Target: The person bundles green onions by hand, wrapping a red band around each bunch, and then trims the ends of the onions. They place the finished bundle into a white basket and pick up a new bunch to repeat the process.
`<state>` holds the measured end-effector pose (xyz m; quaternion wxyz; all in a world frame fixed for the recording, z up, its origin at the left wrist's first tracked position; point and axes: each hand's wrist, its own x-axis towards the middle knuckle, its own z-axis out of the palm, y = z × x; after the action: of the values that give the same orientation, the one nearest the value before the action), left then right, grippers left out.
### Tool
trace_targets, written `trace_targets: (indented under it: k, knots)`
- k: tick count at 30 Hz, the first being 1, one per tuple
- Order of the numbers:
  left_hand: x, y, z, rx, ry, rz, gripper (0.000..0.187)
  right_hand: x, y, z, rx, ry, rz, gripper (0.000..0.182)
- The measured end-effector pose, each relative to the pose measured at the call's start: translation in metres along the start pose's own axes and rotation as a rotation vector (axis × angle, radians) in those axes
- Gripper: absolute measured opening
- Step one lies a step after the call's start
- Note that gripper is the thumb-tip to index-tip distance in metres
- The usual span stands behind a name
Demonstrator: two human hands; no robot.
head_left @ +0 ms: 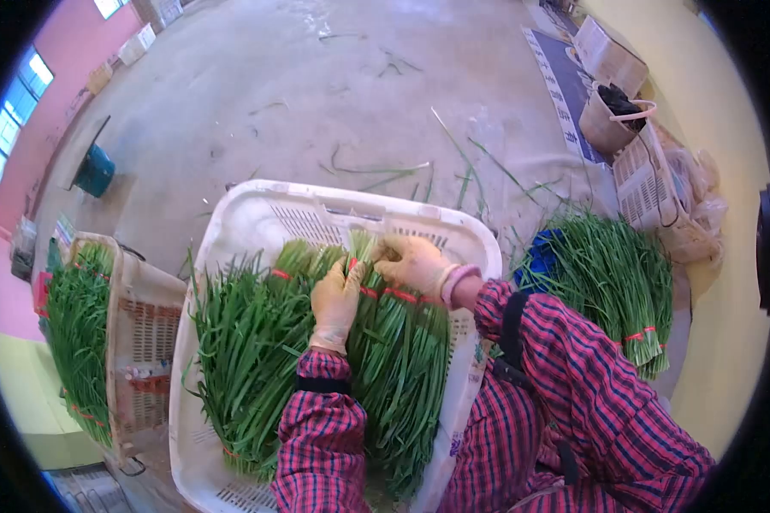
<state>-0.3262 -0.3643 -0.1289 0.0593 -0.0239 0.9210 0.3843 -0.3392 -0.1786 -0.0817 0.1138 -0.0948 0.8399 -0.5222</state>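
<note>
A large white plastic basket in front of me holds several bunches of green garlic chives, tied with red bands. My left hand, in a cream glove, is closed around the pale stem end of one chive bunch, beside its red band. Across from it, my right hand, gloved alike, has its fingers curled and pinched against the same stem end. Other banded bunches lie below my right hand, leaves toward me. My left forearm covers part of the chives.
At left stands another crate with chives. More banded chives lie at right over something blue. Behind them are a bucket, a crate and a box. Loose leaves litter the floor; a teal bin stands farther left.
</note>
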Motion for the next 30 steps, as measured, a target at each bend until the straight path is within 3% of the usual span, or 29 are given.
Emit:
trace_targets:
  k: [5, 15, 19, 20, 21, 22, 23, 25, 26, 30]
  knots:
    - [0.0, -0.003, 0.003, 0.003, 0.057, 0.088, 0.06, 0.003, 0.014, 0.002, -0.107, -0.097, -0.096, 0.021]
    - [0.005, -0.009, 0.003, 0.123, -0.037, 0.024, 0.068, 0.009, 0.002, -0.03, -0.331, 0.247, -0.346, 0.011]
    - [0.001, -0.005, -0.002, 0.067, -0.031, 0.048, 0.071, 0.01, -0.04, -0.089, -0.376, 0.407, -0.406, 0.006]
    - [0.003, -0.007, -0.001, 0.048, -0.041, 0.067, 0.071, 0.011, -0.039, -0.115, -0.451, 0.491, -0.58, 0.007]
    - [0.002, -0.008, -0.001, 0.031, -0.055, 0.08, 0.073, 0.002, -0.046, -0.139, -0.434, 0.559, -0.428, 0.01]
    - [-0.001, -0.003, -0.003, 0.018, -0.042, 0.068, 0.075, 0.0, -0.036, -0.163, -0.101, 0.639, -0.324, 0.013]
    - [-0.002, 0.001, -0.005, 0.006, -0.027, 0.06, 0.078, -0.01, -0.028, -0.198, -0.108, 0.723, -0.269, 0.015]
    - [0.003, -0.007, -0.001, 0.116, 0.078, 0.276, 0.087, -0.044, -0.019, -0.239, 0.153, 0.871, -0.126, 0.016]
    - [0.005, -0.004, -0.003, 0.354, 0.02, 0.26, 0.09, -0.063, -0.001, -0.256, 0.211, 0.942, -0.069, 0.017]
    - [-0.013, 0.008, 0.015, 0.401, 0.006, 0.183, 0.087, -0.154, 0.082, -0.282, 0.384, 1.164, 0.07, 0.018]
